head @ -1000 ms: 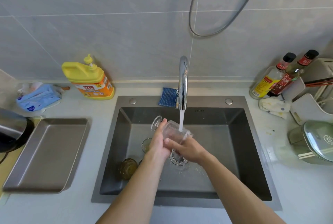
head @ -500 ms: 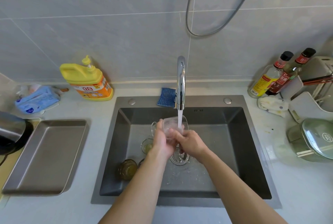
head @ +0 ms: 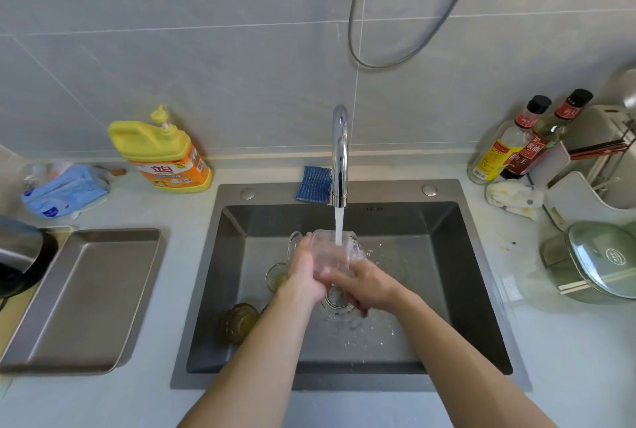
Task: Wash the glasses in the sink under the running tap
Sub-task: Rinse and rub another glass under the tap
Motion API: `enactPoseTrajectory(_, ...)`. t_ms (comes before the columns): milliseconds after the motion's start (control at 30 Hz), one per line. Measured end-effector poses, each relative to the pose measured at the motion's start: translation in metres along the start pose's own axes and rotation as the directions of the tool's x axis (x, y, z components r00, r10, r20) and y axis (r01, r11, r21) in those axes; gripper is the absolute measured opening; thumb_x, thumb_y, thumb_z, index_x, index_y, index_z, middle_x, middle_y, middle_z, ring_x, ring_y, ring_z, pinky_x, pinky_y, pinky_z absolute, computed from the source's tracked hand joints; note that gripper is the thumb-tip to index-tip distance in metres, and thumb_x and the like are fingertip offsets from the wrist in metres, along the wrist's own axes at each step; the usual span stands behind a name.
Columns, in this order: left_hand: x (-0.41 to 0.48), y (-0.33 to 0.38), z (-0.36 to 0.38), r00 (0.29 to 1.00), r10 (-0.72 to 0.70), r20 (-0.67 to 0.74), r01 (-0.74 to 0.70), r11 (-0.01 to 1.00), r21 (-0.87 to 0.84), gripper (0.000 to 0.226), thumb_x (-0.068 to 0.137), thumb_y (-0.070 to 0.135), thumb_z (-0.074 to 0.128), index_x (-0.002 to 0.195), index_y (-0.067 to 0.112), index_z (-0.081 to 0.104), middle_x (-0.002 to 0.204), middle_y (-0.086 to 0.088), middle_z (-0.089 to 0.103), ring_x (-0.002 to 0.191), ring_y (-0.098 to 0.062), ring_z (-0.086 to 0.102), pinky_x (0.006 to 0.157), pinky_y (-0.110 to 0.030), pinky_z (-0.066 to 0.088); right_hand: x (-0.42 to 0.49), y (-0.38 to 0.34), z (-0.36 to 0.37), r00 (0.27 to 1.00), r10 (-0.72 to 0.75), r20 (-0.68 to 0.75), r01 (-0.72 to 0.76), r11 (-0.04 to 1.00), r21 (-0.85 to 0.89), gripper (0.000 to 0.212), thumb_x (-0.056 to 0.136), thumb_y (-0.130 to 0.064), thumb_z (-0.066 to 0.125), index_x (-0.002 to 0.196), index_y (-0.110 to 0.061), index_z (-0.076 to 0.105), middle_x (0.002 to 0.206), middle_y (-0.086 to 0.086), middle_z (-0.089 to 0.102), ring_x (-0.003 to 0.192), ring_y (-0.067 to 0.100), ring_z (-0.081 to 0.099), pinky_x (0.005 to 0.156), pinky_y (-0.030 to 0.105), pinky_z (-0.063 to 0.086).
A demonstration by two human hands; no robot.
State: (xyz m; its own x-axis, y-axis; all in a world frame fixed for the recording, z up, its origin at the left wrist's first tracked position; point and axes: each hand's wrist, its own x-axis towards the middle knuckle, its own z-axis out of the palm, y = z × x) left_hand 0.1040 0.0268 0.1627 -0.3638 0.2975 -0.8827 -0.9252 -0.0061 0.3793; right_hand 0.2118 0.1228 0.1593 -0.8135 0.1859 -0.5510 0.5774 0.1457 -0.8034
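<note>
Over the grey sink (head: 475, 290) I hold a clear glass (head: 332, 250) upright under the stream from the chrome tap (head: 340, 156). My left hand (head: 304, 271) wraps its left side and my right hand (head: 366, 285) grips it from the right and below. Water runs into the glass and splashes around it. Other glasses stand on the sink floor: a small one (head: 276, 277) with yellowish liquid, an amber one (head: 239, 322) at the front left, a clear one (head: 294, 242) behind my left hand. Another clear glass (head: 335, 303) shows beneath my hands.
A metal tray (head: 82, 300) lies left of the sink, with a kettle (head: 20, 255) at its edge. Yellow dish soap (head: 165, 152) and a blue pack (head: 65, 192) stand behind. A blue sponge (head: 315, 184) sits by the tap. Sauce bottles (head: 516, 142), a rack and a lidded pot (head: 599, 262) fill the right counter.
The glass has turned from lying tilted on its side to standing upright under the stream. Both hands have shifted slightly with it and stay closed around it.
</note>
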Motion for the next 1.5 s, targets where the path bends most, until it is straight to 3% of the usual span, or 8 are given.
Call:
enactPoseTrajectory(100,0.001,0.006,-0.001,1.0,-0.008,0.009,0.008,0.996,0.085,0.052,0.096,0.053,0.064,0.118,0.006,0.064,0.103,-0.017,0.075,0.078,-0.031,0.074,0.059,-0.036,0.06,0.004,0.014,-0.007,0.99,-0.108,-0.093,0.048,0.869,-0.492,0.024,0.095,-0.06,0.062,0.092,-0.043,0.046,0.078,-0.007,0.058,0.066,0.02,0.059,0.062,0.034,0.046)
enactPoseTrajectory(300,0.004,-0.006,-0.001,0.998,0.038,0.043,-0.037,0.999,-0.008,0.075,0.094,0.065,0.058,0.12,-0.004,0.068,0.108,-0.028,0.075,0.105,-0.041,0.073,0.091,-0.049,0.059,0.006,-0.009,0.008,0.982,-0.01,-0.189,0.084,0.918,0.388,0.049,0.101,-0.058,0.054,0.101,-0.016,0.08,0.048,0.002,0.046,0.043,0.019,0.039,0.045,0.029,0.038)
enactPoseTrajectory(533,-0.001,0.001,-0.009,1.0,0.03,-0.002,-0.03,0.999,0.021,0.063,0.1,0.061,0.054,0.119,0.002,0.066,0.1,-0.021,0.078,0.083,-0.033,0.076,0.071,-0.042,0.063,0.0,0.01,-0.001,0.986,-0.114,-0.119,0.083,0.968,-0.235,0.049,0.095,-0.059,0.061,0.1,-0.012,0.072,0.056,-0.004,0.058,0.041,0.003,0.05,0.049,0.028,0.048)
enactPoseTrajectory(733,-0.004,-0.003,-0.005,0.994,0.081,0.067,-0.082,0.997,0.012,0.064,0.101,0.058,0.054,0.119,-0.002,0.068,0.094,-0.022,0.078,0.079,-0.032,0.077,0.078,-0.041,0.062,0.001,-0.011,0.0,0.997,0.045,-0.06,-0.018,0.924,0.381,0.056,0.101,-0.062,0.05,0.112,-0.015,0.077,0.049,0.004,0.047,0.039,0.015,0.038,0.043,0.027,0.039)
enactPoseTrajectory(900,-0.008,0.006,-0.001,0.998,0.069,0.008,-0.069,0.994,0.087,0.056,0.101,0.057,0.055,0.112,0.003,0.065,0.074,-0.015,0.076,0.068,-0.028,0.073,0.059,-0.034,0.059,-0.003,0.001,-0.014,0.99,-0.117,-0.078,0.097,0.969,-0.228,0.02,0.096,-0.058,0.06,0.095,-0.038,0.065,0.058,-0.007,0.058,0.041,0.0,0.05,0.047,0.016,0.043)
enactPoseTrajectory(1100,0.001,-0.006,-0.003,0.997,0.071,0.013,-0.071,0.997,0.03,0.067,0.1,0.059,0.053,0.114,-0.005,0.07,0.099,-0.021,0.077,0.094,-0.036,0.072,0.101,-0.047,0.055,-0.001,-0.001,0.004,0.999,-0.046,-0.012,0.048,0.973,0.226,0.048,0.097,-0.061,0.057,0.094,-0.017,0.075,0.051,0.003,0.048,0.042,0.015,0.042,0.047,0.031,0.042)
enactPoseTrajectory(1267,0.001,-0.003,-0.005,0.997,0.078,-0.025,-0.076,0.994,0.075,0.052,0.103,0.05,0.053,0.106,0.0,0.066,0.081,-0.017,0.076,0.072,-0.028,0.071,0.08,-0.038,0.061,0.002,0.007,-0.006,0.997,-0.041,-0.064,0.021,0.961,-0.277,0.058,0.094,-0.076,0.045,0.109,-0.025,0.067,0.07,-0.009,0.06,0.061,0.007,0.059,0.065,0.033,0.056)
enactPoseTrajectory(1500,0.0,-0.004,-0.002,0.999,0.029,-0.023,-0.03,0.999,-0.016,0.058,0.104,0.056,0.05,0.118,0.002,0.066,0.096,-0.019,0.074,0.084,-0.032,0.072,0.067,-0.04,0.06,0.002,-0.009,-0.012,0.997,-0.062,-0.052,0.038,0.926,-0.377,0.042,0.096,-0.068,0.053,0.103,-0.031,0.071,0.069,-0.011,0.059,0.061,0.01,0.06,0.068,0.034,0.053)
